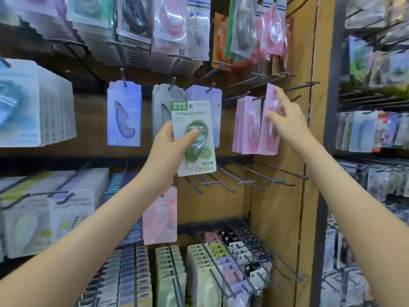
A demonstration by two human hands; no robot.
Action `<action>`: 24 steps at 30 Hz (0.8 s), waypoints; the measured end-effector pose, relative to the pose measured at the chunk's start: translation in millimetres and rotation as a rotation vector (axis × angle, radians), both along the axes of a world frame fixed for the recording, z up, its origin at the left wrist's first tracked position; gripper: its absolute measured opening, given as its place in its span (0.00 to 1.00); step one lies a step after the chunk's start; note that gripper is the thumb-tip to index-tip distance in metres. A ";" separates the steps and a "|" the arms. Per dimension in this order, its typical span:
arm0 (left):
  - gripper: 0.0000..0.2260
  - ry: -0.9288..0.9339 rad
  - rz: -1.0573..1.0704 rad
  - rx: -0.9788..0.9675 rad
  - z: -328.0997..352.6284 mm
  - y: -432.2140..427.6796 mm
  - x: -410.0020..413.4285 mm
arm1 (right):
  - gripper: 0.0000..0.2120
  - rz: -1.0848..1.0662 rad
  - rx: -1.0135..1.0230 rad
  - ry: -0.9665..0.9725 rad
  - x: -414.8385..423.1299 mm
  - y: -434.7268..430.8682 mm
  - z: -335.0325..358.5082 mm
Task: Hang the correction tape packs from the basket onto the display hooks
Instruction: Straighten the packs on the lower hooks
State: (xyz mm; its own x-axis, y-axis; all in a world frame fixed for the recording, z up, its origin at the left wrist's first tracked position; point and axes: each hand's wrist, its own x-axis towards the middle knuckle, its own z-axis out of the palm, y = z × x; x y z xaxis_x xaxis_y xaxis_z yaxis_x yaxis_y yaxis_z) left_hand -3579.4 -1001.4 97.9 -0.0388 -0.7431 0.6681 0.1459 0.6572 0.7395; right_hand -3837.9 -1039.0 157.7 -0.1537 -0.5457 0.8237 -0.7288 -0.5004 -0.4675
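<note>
My left hand (170,149) grips a green-and-white correction tape pack (194,138) upright in front of the display, thumb across its blister. A second, pink pack (160,218) hangs below that hand, its top tucked behind the fingers. My right hand (285,120) pinches a pink correction tape pack (269,120) at the tip of a display hook (294,89), index finger on its top edge. Other pink packs (245,127) hang on the hook just left of it. The basket is out of view.
Blue, grey and lilac packs (124,116) hang at centre. Several bare hooks (254,180) jut out below the pink packs and more (243,85) above them. A wooden side panel (285,196) stands right, with another stocked rack (371,129) beyond.
</note>
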 end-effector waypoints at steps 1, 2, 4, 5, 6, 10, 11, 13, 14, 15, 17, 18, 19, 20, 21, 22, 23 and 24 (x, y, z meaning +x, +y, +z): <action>0.13 -0.004 0.000 -0.001 1.4 -2.7 -1.9 | 0.29 0.006 -0.001 0.012 -3.2 -2.9 0.2; 0.14 -0.006 0.003 0.000 2.4 -5.4 -3.7 | 0.30 0.005 -0.001 0.037 -6.4 -5.2 0.0; 0.14 -0.004 0.008 0.007 3.3 -9.9 -7.9 | 0.30 -0.039 -0.009 0.116 -10.7 -9.6 -1.6; 0.14 -0.001 0.005 0.007 3.4 -12.0 -10.2 | 0.30 -0.069 -0.016 0.158 -11.5 -11.4 -2.6; 0.13 0.000 0.003 0.005 3.4 -13.6 -12.7 | 0.29 -0.095 -0.015 0.193 -11.5 -13.5 -3.5; 0.12 0.008 0.005 0.006 3.7 -16.5 -20.7 | 0.28 -0.135 0.068 0.272 -6.1 -30.1 -2.0; 0.12 0.009 0.008 0.006 3.9 -16.8 -21.3 | 0.28 -0.131 0.097 0.289 -3.8 -34.3 -0.5; 0.12 0.007 0.013 0.006 4.6 -15.4 -19.9 | 0.28 -0.160 0.165 0.319 1.2 -39.6 1.7; 0.12 0.006 0.017 0.003 5.0 -13.7 -17.5 | 0.27 -0.202 0.172 0.315 4.3 -39.4 2.0; 0.12 0.005 0.023 -0.002 5.5 -11.9 -14.2 | 0.26 -0.257 0.137 0.296 8.7 -37.1 0.8; 0.12 0.018 0.043 -0.015 7.0 -7.5 -5.2 | 0.25 -0.333 -0.067 0.236 22.8 -27.1 -5.0; 0.12 0.032 0.057 -0.020 7.9 -5.3 0.4 | 0.24 -0.305 -0.201 0.210 33.4 -19.7 -8.9; 0.12 0.047 0.071 -0.023 8.3 -3.1 6.7 | 0.23 -0.217 -0.318 0.182 47.0 -10.8 -12.9; 0.12 0.059 0.084 -0.027 8.5 -0.1 13.4 | 0.22 -0.090 -0.385 0.155 63.1 -1.0 -17.2; 0.12 0.065 0.097 -0.031 7.8 2.9 20.7 | 0.21 0.050 -0.401 0.144 81.6 9.8 -21.6; 0.12 0.066 0.105 -0.037 6.8 7.1 28.6 | 0.23 0.178 -0.378 0.153 101.2 20.1 -26.1; 0.12 0.063 0.112 -0.045 5.6 11.6 36.8 | 0.25 0.278 -0.329 0.185 122.0 29.7 -30.6; 0.12 0.060 0.114 -0.057 4.8 17.1 45.6 | 0.28 0.353 -0.274 0.232 142.5 37.8 -34.4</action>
State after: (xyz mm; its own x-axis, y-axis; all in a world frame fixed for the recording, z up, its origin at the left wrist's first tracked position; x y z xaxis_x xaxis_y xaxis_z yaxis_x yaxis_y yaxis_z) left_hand -3533.8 -984.2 102.7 0.0850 -0.7013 0.7077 0.1108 0.7126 0.6928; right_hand -3695.4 -1001.3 123.3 0.2057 -0.2905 0.9345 -0.5624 -0.8166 -0.1300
